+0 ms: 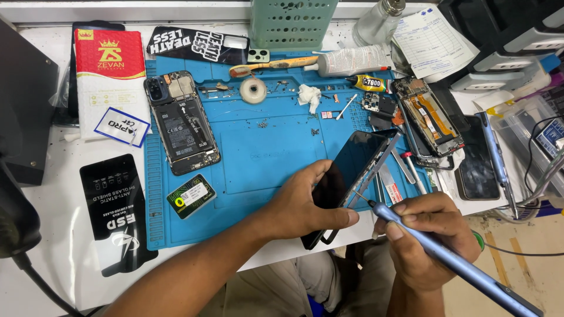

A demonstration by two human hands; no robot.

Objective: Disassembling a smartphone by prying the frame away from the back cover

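Our right hand grips a blue screwdriver, tip at the phone our left hand clasps by its edges; we judge it light, slippery, fragile.

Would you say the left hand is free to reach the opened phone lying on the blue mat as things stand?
Probably not right away: the left hand is gripping the dark phone that the right hand works on with the blue screwdriver. The mat between it and the opened phone looks unobstructed.

Opened phone on mat, left of held phone
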